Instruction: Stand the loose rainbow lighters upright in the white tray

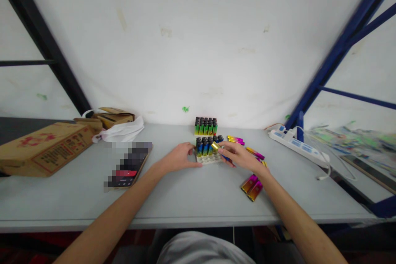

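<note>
A pale tray (210,159) with round holes stands in front of me, its rear rows filled with upright lighters (204,147) with black tops and blue-green bodies. My left hand (183,157) curves around the tray's left side, its thumb at the near corner and its fingers beside the lighters. Over the right part of the tray, my right hand (236,154) pinches a tilted lighter (215,146) with a shiny gold end pointing up and left; blue shows lower down by the fingers. Shiny gold-and-magenta sleeves (252,186) lie to the right, some partly hidden by my right wrist.
Behind the tray stands another block of green lighters (206,126). More gold-and-magenta pieces (235,140) lie at back right. A phone (133,167), partly pixelated, and a cardboard box (46,148) are on the left. A white power strip (298,147) with cables is on the right.
</note>
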{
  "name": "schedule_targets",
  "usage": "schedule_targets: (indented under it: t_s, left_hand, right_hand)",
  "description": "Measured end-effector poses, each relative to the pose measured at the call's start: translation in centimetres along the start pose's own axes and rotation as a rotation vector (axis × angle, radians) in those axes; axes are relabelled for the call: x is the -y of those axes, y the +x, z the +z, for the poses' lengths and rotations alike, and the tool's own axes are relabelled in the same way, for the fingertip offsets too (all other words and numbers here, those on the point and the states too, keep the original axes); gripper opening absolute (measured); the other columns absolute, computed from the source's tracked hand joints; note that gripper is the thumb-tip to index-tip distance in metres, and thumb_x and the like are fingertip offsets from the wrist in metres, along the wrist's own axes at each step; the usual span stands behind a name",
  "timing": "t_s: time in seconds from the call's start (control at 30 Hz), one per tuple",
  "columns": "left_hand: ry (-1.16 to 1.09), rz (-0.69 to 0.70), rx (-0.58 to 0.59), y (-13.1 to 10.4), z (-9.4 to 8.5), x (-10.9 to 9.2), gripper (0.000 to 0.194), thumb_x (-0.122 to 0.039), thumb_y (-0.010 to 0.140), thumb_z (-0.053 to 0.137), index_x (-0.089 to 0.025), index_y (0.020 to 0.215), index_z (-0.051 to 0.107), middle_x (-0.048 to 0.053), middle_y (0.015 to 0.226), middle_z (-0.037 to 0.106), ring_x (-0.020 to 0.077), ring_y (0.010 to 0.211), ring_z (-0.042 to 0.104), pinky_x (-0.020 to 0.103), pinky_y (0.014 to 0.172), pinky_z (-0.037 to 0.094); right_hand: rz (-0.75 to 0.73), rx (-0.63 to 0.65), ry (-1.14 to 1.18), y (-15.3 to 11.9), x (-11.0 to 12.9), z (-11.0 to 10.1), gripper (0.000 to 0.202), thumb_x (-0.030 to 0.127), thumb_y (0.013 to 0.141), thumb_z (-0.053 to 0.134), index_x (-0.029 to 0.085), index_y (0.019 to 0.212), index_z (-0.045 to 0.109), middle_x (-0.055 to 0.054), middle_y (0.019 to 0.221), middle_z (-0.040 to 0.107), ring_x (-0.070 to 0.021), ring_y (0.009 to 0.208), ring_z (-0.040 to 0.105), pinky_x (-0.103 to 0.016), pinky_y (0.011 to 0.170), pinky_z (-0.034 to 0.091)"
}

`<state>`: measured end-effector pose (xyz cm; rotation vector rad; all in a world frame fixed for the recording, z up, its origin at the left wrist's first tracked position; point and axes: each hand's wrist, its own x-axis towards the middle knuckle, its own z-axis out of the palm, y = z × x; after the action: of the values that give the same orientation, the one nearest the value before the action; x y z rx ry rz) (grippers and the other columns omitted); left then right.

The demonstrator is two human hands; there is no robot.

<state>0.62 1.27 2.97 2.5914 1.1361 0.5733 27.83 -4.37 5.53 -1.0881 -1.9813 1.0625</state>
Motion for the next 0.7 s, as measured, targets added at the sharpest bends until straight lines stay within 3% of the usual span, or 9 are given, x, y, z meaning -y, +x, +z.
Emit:
schedule_targets:
  t_s: [0.1,0.2,0.3,0.4,0.53,0.7]
  left_hand:
    - [-0.009,-0.003,0.004,0.0,-0.1,-0.2,0.057,-0.071,0.066,0.069,-0.017,0.084,0.065,0.004,0.081,0.063,0.0215,0.074,0.058,0.030,0.068,0.043]
    - [-0.012,-0.002,0.004,0.0,-0.2,-0.3,0.056,-0.070,0.066,0.069,-0.017,0.084,0.065,0.004,0.080,0.063,0.0221,0.074,0.058,0.031,0.068,0.042]
    - [-0.009,-0.002,0.008,0.0,-0.2,-0.3,0.056,-0.069,0.067,0.069,-0.016,0.085,0.064,0.004,0.081,0.063,0.0224,0.074,0.058,0.031,0.068,0.042]
    - [-0.008,0.000,0.014,0.0,-0.1,-0.2,0.057,-0.069,0.068,0.069,-0.016,0.086,0.065,0.004,0.081,0.062,0.0222,0.075,0.058,0.030,0.068,0.042]
    - [-0.015,-0.005,0.026,0.0,-0.2,-0.3,0.058,-0.070,0.068,0.069,-0.016,0.089,0.066,0.004,0.082,0.063,0.0223,0.075,0.058,0.030,0.068,0.042]
    - [-0.016,-0.012,0.018,0.0,-0.3,-0.4,0.057,-0.069,0.066,0.070,-0.016,0.086,0.065,0.004,0.081,0.062,0.0214,0.074,0.057,0.030,0.068,0.042]
  right_hand:
    - [0.010,-0.079,-0.004,0.3,-0.1,0.3,0.048,0.060,0.094,0.048,0.020,0.111,0.067,0.005,0.060,0.046,-0.0098,0.049,0.040,-0.022,0.044,0.033]
    - [0.008,-0.123,0.046,0.5,-0.1,0.5,0.048,0.060,0.093,0.050,0.020,0.115,0.066,0.006,0.058,0.040,-0.0095,0.048,0.037,-0.022,0.045,0.033]
    - [-0.004,-0.179,0.058,0.7,-0.4,0.5,0.046,0.056,0.087,0.062,0.021,0.117,0.063,0.006,0.064,0.046,-0.0091,0.049,0.040,-0.022,0.045,0.034]
    - [0.000,-0.207,0.062,1.1,-1.2,0.6,0.041,0.056,0.082,0.069,0.018,0.096,0.065,0.005,0.062,0.047,-0.0099,0.051,0.042,-0.023,0.046,0.033]
    - [-0.048,-0.259,0.004,1.5,-1.8,0.5,0.046,0.061,0.090,0.056,0.017,0.074,0.059,0.002,0.065,0.049,-0.0128,0.061,0.045,-0.026,0.056,0.037]
    - [-0.097,-0.155,0.145,1.3,-1.0,1.2,0.044,0.060,0.097,0.043,0.021,0.084,0.057,-0.003,0.082,0.061,-0.0167,0.072,0.057,-0.030,0.069,0.046]
